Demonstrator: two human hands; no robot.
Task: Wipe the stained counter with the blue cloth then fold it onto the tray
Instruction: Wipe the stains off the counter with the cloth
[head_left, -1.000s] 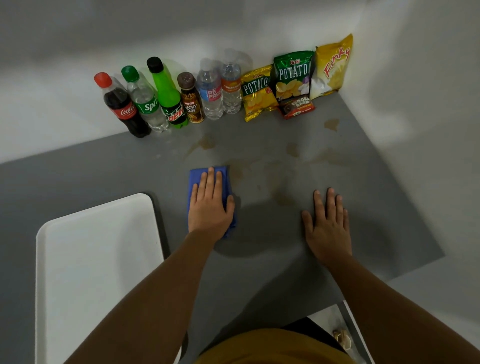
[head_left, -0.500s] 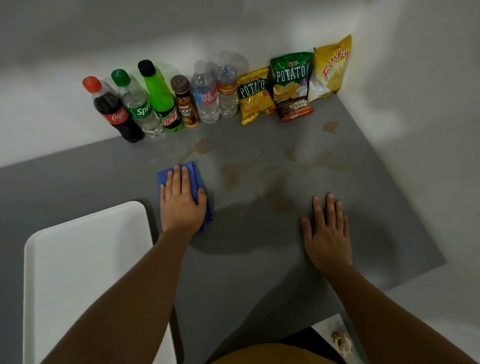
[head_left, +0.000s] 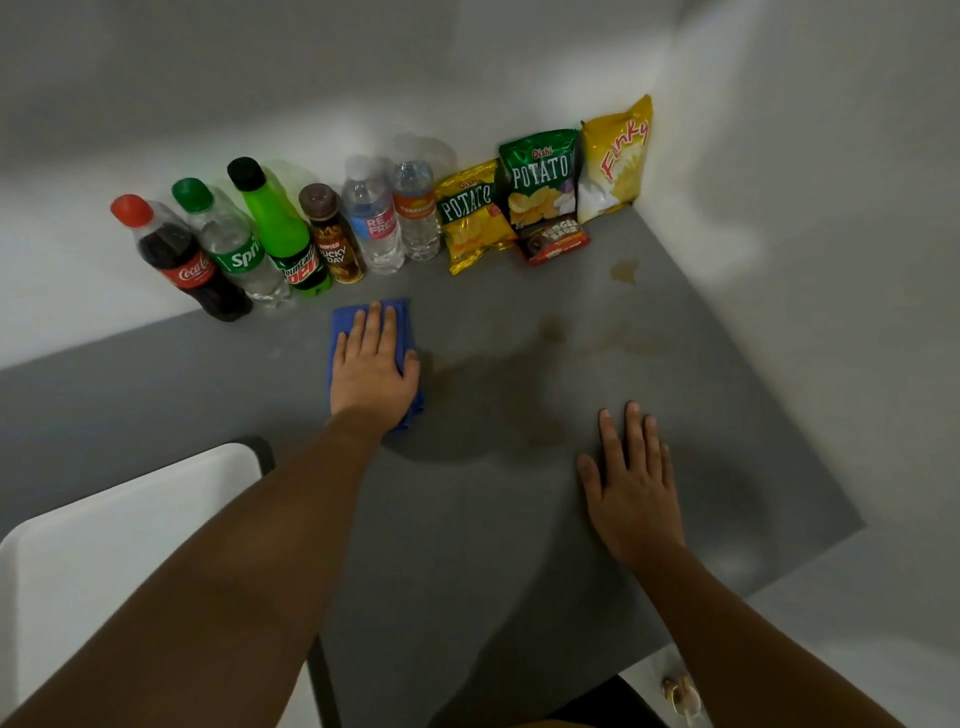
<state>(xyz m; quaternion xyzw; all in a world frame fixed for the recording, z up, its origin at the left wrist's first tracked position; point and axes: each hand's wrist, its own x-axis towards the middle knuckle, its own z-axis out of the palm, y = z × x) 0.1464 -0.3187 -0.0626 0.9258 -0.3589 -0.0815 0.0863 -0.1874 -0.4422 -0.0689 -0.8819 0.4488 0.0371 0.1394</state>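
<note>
Head view: blue cloth (head_left: 402, 332) is lying flat on the grey counter (head_left: 467, 545), directly under the left hand (head_left: 373, 371), whose flat, extended fingers (head_left: 373, 325) are running along its long axis toward the bottles (head_left: 270, 244). Remaining brown stains (head_left: 623, 271) are sitting right of those fingertips, so next stroke probably goes rightward. Right hand (head_left: 631, 491) is resting flat on counter, fingers spread, holding nothing, well apart from the cloth; white tray (head_left: 104, 530) is waiting behind the left wrist, unused.
</note>
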